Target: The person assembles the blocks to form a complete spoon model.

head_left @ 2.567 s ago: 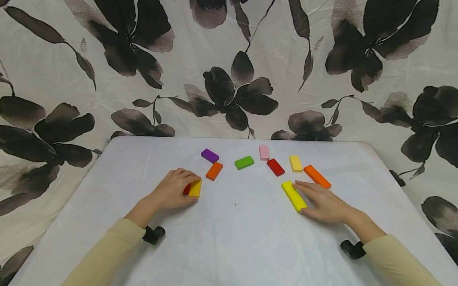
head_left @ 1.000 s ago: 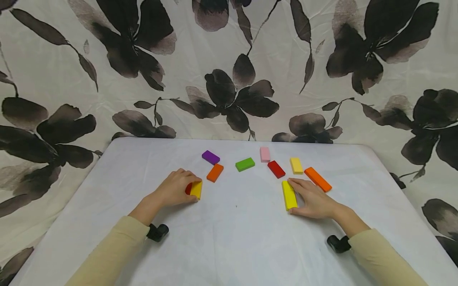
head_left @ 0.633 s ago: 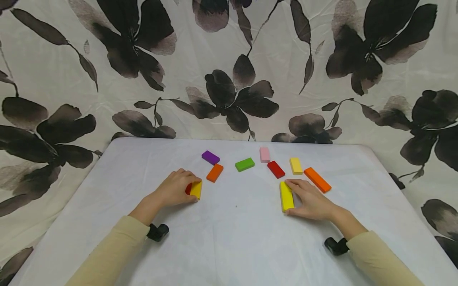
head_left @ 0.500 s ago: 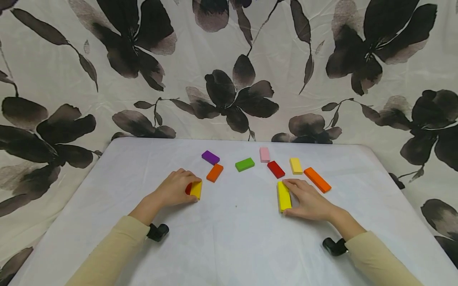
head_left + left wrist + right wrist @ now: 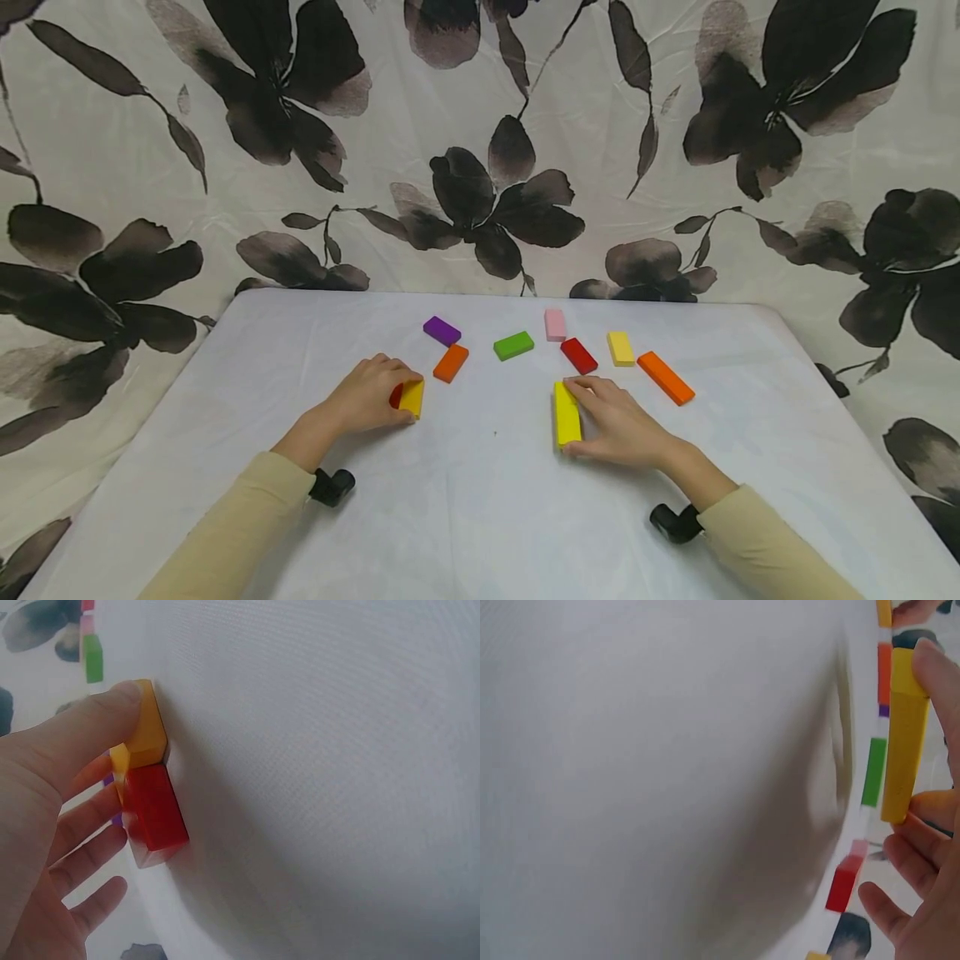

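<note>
My left hand [image 5: 358, 398] pinches a yellow block [image 5: 411, 400] between thumb and fingers at the left of the table. A red block [image 5: 156, 806] sits right against that yellow one, mostly covered by the hand in the head view and plain in the left wrist view. On the right, my right hand [image 5: 618, 423] grips a long bright yellow block [image 5: 567, 417] by its two ends, thumb at the near end. In the right wrist view this long block [image 5: 905, 742] appears raised off the cloth, with a shadow beside it.
Behind the hands lie loose blocks: purple [image 5: 442, 331], orange [image 5: 451, 364], green [image 5: 513, 346], pink [image 5: 555, 325], red [image 5: 579, 356], pale yellow [image 5: 620, 348] and long orange [image 5: 666, 378]. The white table [image 5: 450, 533] meets a flower-patterned cloth [image 5: 480, 100] at its far edge.
My right hand has carried the long yellow block leftward, and the block has turned from slanted to nearly straight up and down in the head view. The left hand stays almost still.
</note>
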The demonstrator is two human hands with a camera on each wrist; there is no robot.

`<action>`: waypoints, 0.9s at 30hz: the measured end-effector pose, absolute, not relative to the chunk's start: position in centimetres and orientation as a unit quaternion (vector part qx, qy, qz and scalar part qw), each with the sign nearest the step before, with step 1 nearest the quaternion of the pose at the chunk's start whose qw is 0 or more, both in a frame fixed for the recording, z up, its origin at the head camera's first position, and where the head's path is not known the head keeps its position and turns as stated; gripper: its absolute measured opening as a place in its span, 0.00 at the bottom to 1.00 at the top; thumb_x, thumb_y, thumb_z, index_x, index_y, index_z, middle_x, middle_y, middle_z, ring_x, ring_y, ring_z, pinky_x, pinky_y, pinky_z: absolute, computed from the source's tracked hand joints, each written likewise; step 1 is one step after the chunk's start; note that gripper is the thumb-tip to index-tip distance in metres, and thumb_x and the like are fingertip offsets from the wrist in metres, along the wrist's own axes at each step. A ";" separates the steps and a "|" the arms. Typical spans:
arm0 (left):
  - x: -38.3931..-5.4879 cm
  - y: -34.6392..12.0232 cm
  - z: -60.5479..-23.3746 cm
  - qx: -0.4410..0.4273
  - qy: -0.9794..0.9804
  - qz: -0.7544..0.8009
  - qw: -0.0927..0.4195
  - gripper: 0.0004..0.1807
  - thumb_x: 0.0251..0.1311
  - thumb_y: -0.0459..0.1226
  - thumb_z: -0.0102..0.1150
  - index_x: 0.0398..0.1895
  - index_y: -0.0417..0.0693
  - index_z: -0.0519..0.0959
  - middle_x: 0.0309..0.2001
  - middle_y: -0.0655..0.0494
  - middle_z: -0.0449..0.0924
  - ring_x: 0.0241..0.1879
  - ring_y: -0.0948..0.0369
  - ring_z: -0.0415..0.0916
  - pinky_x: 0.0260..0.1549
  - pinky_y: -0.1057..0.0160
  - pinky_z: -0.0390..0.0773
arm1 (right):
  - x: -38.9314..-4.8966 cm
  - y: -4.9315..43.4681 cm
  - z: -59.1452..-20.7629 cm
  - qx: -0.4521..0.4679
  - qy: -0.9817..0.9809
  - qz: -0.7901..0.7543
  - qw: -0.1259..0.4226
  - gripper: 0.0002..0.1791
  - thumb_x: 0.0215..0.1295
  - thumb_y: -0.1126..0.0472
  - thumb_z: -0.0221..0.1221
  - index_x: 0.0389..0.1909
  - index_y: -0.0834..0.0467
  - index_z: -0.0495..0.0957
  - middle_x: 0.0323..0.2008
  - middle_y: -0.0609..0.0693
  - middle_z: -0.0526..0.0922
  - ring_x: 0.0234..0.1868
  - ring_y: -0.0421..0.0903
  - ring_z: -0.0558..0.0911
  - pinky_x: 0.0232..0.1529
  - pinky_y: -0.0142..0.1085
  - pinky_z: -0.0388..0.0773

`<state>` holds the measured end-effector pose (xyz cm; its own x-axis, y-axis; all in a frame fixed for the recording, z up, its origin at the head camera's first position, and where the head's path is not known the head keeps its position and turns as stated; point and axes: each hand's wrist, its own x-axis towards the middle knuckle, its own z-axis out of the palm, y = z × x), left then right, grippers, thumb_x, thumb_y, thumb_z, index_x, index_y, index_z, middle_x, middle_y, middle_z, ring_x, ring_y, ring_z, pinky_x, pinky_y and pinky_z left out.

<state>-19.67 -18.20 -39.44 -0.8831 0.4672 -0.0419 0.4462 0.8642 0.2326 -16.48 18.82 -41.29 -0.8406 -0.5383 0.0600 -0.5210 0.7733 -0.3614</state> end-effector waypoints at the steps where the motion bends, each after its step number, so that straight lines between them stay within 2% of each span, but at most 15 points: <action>1: -19.7 -18.2 -39.5 0.236 0.964 0.109 0.049 0.30 0.42 0.47 0.71 0.51 0.48 0.78 0.49 0.50 0.77 0.49 0.52 0.68 0.51 0.48 0.68 | -16.4 18.5 -41.3 -0.283 0.941 -0.184 0.023 0.49 0.46 0.39 0.66 0.66 0.59 0.61 0.62 0.54 0.65 0.60 0.51 0.67 0.59 0.50 0.66; 27: -19.7 -18.4 -39.7 0.236 0.965 0.108 0.049 0.30 0.42 0.47 0.71 0.52 0.49 0.77 0.50 0.50 0.76 0.49 0.52 0.67 0.51 0.49 0.68 | -15.5 14.0 -41.7 -0.324 0.930 -0.175 0.022 0.48 0.47 0.38 0.64 0.66 0.59 0.61 0.62 0.53 0.65 0.61 0.50 0.66 0.58 0.47 0.66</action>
